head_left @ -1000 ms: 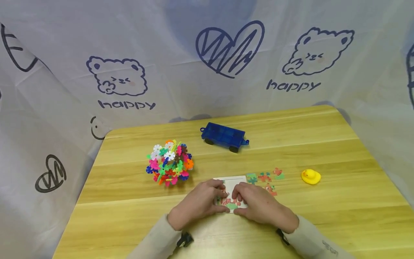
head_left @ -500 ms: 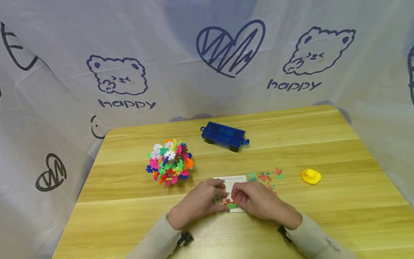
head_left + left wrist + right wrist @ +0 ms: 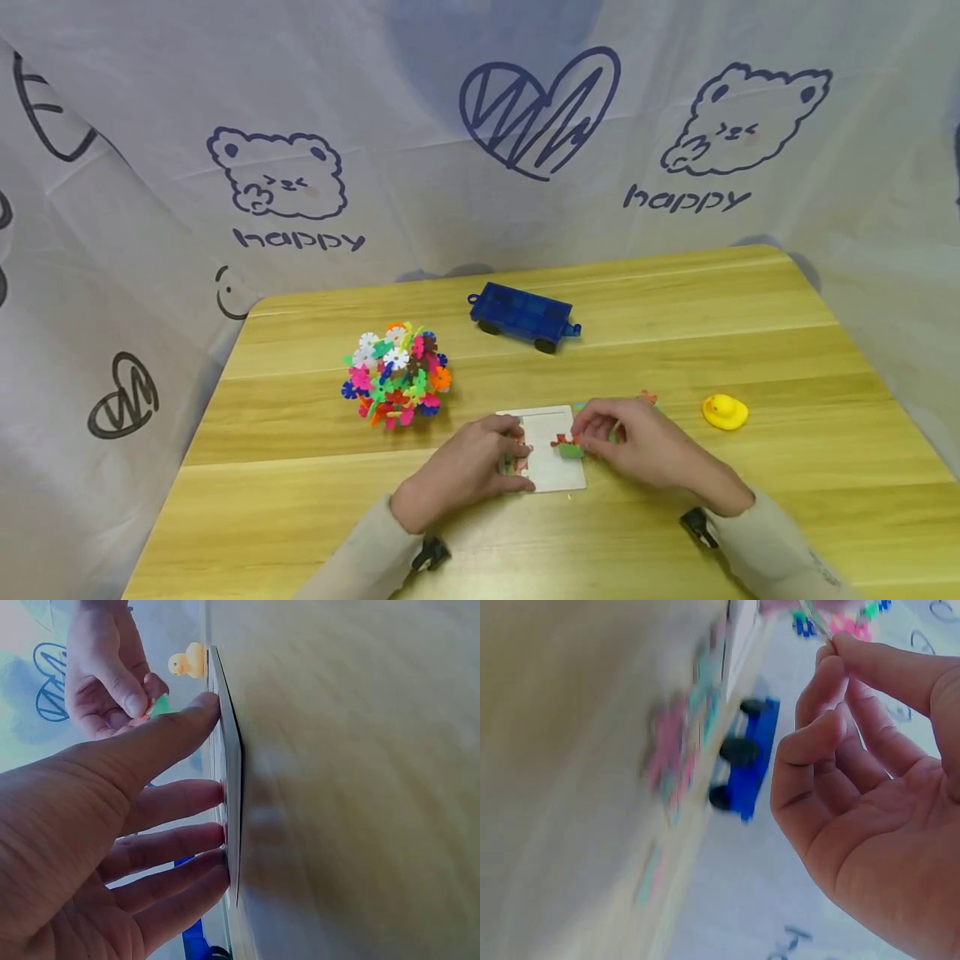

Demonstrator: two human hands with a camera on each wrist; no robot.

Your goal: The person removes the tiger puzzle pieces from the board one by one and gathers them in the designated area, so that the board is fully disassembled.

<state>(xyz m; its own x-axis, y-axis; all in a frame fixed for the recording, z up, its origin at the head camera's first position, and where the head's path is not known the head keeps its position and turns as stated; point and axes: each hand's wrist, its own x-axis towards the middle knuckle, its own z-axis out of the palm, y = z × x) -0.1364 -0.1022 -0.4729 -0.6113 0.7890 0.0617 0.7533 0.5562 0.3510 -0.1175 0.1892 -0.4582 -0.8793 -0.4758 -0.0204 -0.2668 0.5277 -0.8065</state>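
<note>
A white puzzle board (image 3: 546, 422) lies near the front middle of the table, with a column of puzzle pieces (image 3: 521, 466) along its left side. My left hand (image 3: 467, 463) rests fingertips and thumb on that side; in the left wrist view its spread fingers (image 3: 180, 851) press the board from above. Between thumb and forefinger, my right hand (image 3: 647, 440) pinches a red and green puzzle piece (image 3: 571, 451), held above the board's right part. Beyond the board's right edge, loose puzzle pieces (image 3: 673, 742) lie on the table, mostly hidden by the right hand in the head view.
A ball of colourful plastic flower discs (image 3: 396, 375) stands left of the board. Behind it is a blue toy wagon (image 3: 523, 315). A yellow rubber duck (image 3: 724, 412) sits to the right. White printed cloth (image 3: 420, 167) hangs behind the wooden table (image 3: 300, 492).
My right hand has lifted the red and green puzzle piece off the board's lower part and moved right and up with it. The left hand stays in place.
</note>
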